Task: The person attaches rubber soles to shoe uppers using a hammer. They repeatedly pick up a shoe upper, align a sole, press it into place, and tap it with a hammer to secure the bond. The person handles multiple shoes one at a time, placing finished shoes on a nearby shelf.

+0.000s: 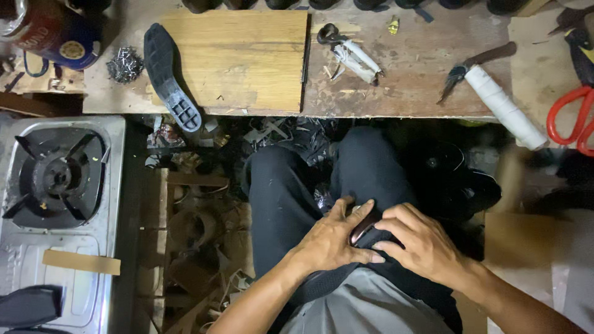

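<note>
Both my hands rest on my lap over dark trousers. My left hand (331, 238) lies flat with fingers pressed on a dark, glossy reddish-brown shoe piece (362, 229). My right hand (414, 241) curls over the same piece from the right, its fingers touching it. Most of the piece is hidden under the two hands, so its full shape cannot be made out. A black mesh apron covers my lap below the hands.
A wooden workbench (402, 68) lies ahead with a black shoe sole (170, 77), a pile of nails (125, 64), a light board (241, 55), pincers (349, 52), a white roll (504, 105) and red scissors (569, 114). A gas stove (55, 179) stands at left. Scraps litter the floor.
</note>
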A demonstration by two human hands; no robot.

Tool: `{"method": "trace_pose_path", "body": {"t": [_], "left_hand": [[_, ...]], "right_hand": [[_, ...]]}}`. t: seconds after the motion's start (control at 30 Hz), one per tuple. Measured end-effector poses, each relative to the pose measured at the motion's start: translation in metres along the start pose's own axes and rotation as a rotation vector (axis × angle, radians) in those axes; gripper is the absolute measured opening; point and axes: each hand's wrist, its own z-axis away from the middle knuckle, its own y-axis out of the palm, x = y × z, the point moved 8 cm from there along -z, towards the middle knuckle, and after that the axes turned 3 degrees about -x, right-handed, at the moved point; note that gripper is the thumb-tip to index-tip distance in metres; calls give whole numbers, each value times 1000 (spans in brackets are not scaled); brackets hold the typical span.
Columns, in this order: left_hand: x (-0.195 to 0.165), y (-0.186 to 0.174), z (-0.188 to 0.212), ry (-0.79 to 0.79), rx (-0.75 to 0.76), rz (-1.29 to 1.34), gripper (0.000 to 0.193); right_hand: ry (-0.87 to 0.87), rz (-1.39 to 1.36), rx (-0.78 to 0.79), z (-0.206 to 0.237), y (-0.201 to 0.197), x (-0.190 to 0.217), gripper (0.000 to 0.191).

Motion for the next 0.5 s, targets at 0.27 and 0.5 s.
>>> {"method": "trace_pose_path", "body": {"t": [0.27, 0.5], "left_hand": [[-9, 3, 3, -20, 120, -149, 99], [-22, 4, 4, 110, 68, -292, 84]], "right_hand": [[-250, -173, 17, -8, 3, -2, 23], [-64, -319, 48, -15, 8, -23, 29]]}}
